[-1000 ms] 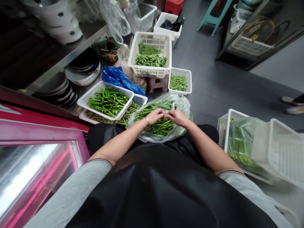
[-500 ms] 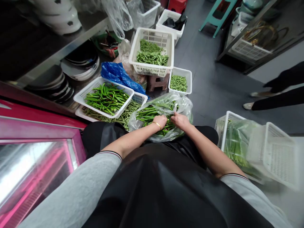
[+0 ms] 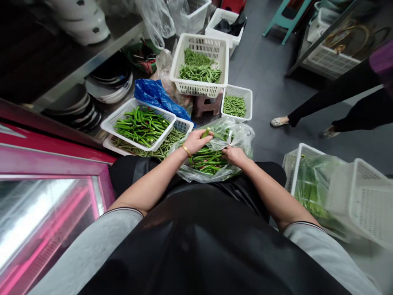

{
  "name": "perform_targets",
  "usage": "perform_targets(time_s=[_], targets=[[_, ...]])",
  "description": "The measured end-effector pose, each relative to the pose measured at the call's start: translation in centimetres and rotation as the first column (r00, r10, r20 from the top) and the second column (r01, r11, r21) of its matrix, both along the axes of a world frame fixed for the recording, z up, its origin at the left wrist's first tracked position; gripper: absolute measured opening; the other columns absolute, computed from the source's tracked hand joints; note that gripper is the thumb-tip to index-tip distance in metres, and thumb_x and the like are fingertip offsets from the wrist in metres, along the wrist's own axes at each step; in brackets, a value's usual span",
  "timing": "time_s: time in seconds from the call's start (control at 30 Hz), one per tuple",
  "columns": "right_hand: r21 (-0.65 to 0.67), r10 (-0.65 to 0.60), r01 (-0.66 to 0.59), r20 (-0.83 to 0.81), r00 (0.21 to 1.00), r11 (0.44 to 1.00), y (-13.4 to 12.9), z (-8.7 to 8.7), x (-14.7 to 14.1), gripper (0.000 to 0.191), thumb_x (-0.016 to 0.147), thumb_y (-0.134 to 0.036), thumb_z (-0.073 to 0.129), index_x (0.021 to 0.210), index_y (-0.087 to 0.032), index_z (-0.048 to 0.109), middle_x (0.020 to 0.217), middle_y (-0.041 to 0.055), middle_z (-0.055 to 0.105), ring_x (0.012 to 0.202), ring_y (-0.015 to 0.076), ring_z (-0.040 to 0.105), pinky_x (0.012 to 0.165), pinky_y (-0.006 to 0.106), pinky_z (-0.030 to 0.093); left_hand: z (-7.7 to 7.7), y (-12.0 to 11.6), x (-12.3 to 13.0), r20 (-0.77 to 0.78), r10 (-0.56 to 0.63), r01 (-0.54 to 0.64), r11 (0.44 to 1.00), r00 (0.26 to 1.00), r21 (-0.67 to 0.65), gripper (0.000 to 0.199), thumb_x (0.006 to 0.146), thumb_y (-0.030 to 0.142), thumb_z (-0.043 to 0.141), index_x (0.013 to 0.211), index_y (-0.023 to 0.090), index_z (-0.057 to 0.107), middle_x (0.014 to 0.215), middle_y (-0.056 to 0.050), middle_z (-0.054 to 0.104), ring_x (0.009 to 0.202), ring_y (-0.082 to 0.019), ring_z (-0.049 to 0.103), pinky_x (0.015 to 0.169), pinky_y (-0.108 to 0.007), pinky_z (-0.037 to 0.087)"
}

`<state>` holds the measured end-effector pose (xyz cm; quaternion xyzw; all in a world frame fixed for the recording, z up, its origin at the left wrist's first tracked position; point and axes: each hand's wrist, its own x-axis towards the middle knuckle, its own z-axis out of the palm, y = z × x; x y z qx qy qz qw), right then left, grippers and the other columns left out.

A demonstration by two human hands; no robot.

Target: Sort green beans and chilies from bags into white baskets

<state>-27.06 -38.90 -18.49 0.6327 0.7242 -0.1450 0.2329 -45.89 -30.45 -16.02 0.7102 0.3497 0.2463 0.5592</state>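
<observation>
A clear plastic bag (image 3: pixel 245 137) of long green chili peppers (image 3: pixel 208 162) lies open across my lap. My left hand (image 3: pixel 196 142), with a gold bracelet at the wrist, is raised over the bag's left side. Its fingers close on a green chili pepper (image 3: pixel 206 133), whose end sticks up past them. At the right side of the opening, my right hand (image 3: pixel 234 156) has its fingers curled on the bag's gathered edge; the fingertips are partly hidden. A white tray (image 3: pixel 107 125) of green chili peppers (image 3: pixel 141 127) rests ahead to the left, on another tray of green beans (image 3: pixel 167 143).
Ahead, a white basket (image 3: pixel 199 88) of green pods sits on a low stool (image 3: pixel 208 104), beside a smaller basket (image 3: pixel 249 104) of cut beans. Baskets (image 3: pixel 353 205) and bagged greens (image 3: pixel 316 184) stand right. A person's legs (image 3: pixel 325 96) are at right. Shelves (image 3: pixel 89 67) line the left.
My left hand has lifted out of the peppers, up and to the left, with a chili pepper in it. My right hand stays at the bag. The other person's legs have stepped leftward.
</observation>
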Motion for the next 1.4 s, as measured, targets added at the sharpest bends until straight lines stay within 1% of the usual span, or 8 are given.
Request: perform_targets(time_s=[0.2,0.4,0.6,0.67,0.87,1.03,1.17,1.4], targets=[[0.221,-0.077,0.158,-0.334,0.939,0.962,0.2,5.2,0.0,0.044,0.097,-0.043,0.040,0.098,-0.010,0.070,0.096,0.0144,0.067,0.088,0.0247,0.064,0.080,0.036,0.049,-1.7,-1.2,2.0,-0.258,-0.291,0.348,0.913,0.921,0.215,0.011,0.082,0.018,0.053,0.088,0.016,0.063,0.075,-0.002,0.063,0.076,-0.016,0.058,0.079,-0.027,0.046],[-0.121,-0.268,0.492,-0.934,0.238,0.862,-1.0,2.9,1.2,0.061,0.085,-0.069,0.043,0.092,-0.013,0.067,0.070,0.0016,0.060,0.050,0.0102,0.048,0.057,0.031,0.052,-1.1,-0.2,-0.4,0.016,-0.322,0.321,0.946,0.947,0.055,0.014,0.084,0.025,0.052,0.090,0.014,0.060,0.066,0.002,0.057,0.060,-0.011,0.053,0.064,-0.023,0.042],[0.061,-0.125,0.172,-0.456,0.881,0.983,-1.2,-0.9,-3.2,0.044,0.084,-0.054,0.060,0.108,-0.018,0.070,0.109,0.0130,0.065,0.085,0.0215,0.066,0.075,0.031,0.052,-0.6,1.3,-2.9,0.204,0.051,-0.030,0.994,0.978,-0.104,0.030,0.075,0.036,0.066,0.092,0.012,0.063,0.057,0.007,0.048,0.047,-0.006,0.039,0.052,-0.021,0.033],[0.027,-0.009,0.017,-0.273,0.962,0.999,-0.4,-1.4,-5.2,0.036,0.086,-0.044,0.062,0.110,-0.019,0.071,0.112,0.0148,0.065,0.091,0.0253,0.067,0.076,0.032,0.050,-0.4,1.3,-2.9,0.218,0.082,-0.060,0.993,0.973,-0.103,0.030,0.071,0.036,0.070,0.087,0.011,0.066,0.059,0.005,0.052,0.052,-0.007,0.043,0.055,-0.021,0.036],[0.128,0.041,0.004,-0.346,0.938,0.992,2.8,1.5,-4.6,0.025,0.091,-0.030,0.053,0.097,-0.013,0.071,0.092,0.0109,0.071,0.086,0.0220,0.065,0.074,0.029,0.047,-1.3,0.8,-3.4,0.138,0.024,0.002,0.982,0.990,-0.190,0.030,0.064,0.033,0.075,0.081,0.009,0.071,0.073,-0.003,0.068,0.068,-0.013,0.059,0.071,-0.027,0.046],[0.336,0.056,0.322,-0.765,0.641,0.885,3.4,4.7,-3.4,0.028,0.093,-0.037,0.049,0.088,-0.016,0.066,0.067,0.0006,0.065,0.062,0.0141,0.059,0.062,0.024,0.043,-2.4,0.1,-1.8,0.137,-0.105,0.136,0.961,0.985,-0.242,0.027,0.058,0.025,0.079,0.079,0.009,0.070,0.073,-0.002,0.069,0.071,-0.014,0.061,0.075,-0.028,0.047],[0.557,0.003,0.353,-0.538,0.843,0.752,2.5,3.7,-3.7,0.026,0.095,-0.030,0.044,0.093,-0.016,0.066,0.095,0.0114,0.070,0.085,0.0202,0.063,0.073,0.028,0.044,-2.6,0.0,-0.7,0.017,-0.006,0.009,0.975,1.000,-0.224,0.020,0.068,0.027,0.072,0.062,0.011,0.062,0.055,0.002,0.061,0.055,-0.010,0.052,0.060,-0.023,0.041],[-0.008,-0.074,0.074,-0.115,0.991,0.997,0.4,-0.9,-3.7,0.029,0.096,-0.034,0.045,0.114,-0.019,0.063,0.110,0.0120,0.067,0.094,0.0236,0.065,0.072,0.028,0.046,-1.8,1.5,-3.9,0.159,0.159,-0.080,0.906,0.974,-0.416,0.033,0.064,0.037,0.075,0.056,0.013,0.053,0.045,0.003,0.052,0.044,-0.008,0.046,0.049,-0.022,0.036]])
